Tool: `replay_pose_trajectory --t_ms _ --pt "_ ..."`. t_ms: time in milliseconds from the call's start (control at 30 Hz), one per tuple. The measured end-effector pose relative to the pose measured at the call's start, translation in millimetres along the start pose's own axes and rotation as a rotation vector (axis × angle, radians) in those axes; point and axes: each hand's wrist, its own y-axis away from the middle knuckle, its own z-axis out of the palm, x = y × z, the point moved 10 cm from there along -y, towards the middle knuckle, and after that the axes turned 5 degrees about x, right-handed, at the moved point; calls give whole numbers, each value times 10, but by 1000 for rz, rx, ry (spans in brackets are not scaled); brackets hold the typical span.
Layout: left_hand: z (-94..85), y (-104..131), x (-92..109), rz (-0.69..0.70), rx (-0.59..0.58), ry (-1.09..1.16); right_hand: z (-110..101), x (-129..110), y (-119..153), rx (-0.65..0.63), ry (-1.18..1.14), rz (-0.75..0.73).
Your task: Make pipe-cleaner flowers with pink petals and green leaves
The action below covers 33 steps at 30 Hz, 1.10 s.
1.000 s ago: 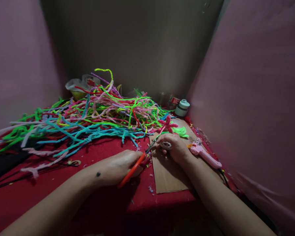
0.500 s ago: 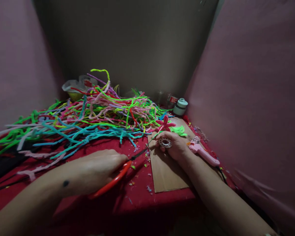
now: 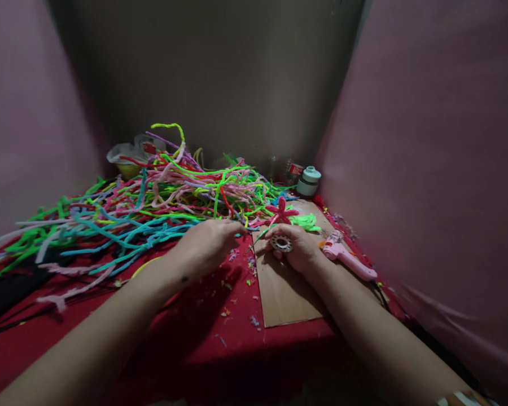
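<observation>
My right hand is closed around a pale round spool with small holes round its wide middle opening. A thin green wire runs from its fingers down to the left. Just behind these fingers is a pink-red pipe-cleaner flower; I cannot tell whether it is joined to the wire. My left hand hovers left of the wire, fingers bent together; whatever they may hold is hidden. Part of the red scissors handle shows beside my left forearm, on the red cloth.
A big tangle of coloured pipe cleaners covers the back left. Cardboard lies under my right hand, with bright green pieces on it and a pink glue gun to the right. A pale bottle stands behind. Fluff scraps litter the cloth.
My left hand has let go of the red scissors and moved up and right, towards the green wire. The right hand keeps its hold on the spool and wire.
</observation>
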Motion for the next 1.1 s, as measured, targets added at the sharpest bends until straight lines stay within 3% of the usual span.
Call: replay_pose_trajectory --t_ms 67,133,633,933,1100 --pt "55 -166 201 111 49 52 -2 3 1 6 -3 6" --pt "87 -289 277 157 90 65 -2 -5 6 12 -12 4" --pt "241 -483 301 178 -24 236 -7 -29 20 27 12 -1" --pt "396 -460 145 1 -65 94 18 -28 -17 1 -105 35" --pt "462 -419 81 -87 -9 160 6 -8 -42 23 -177 68"
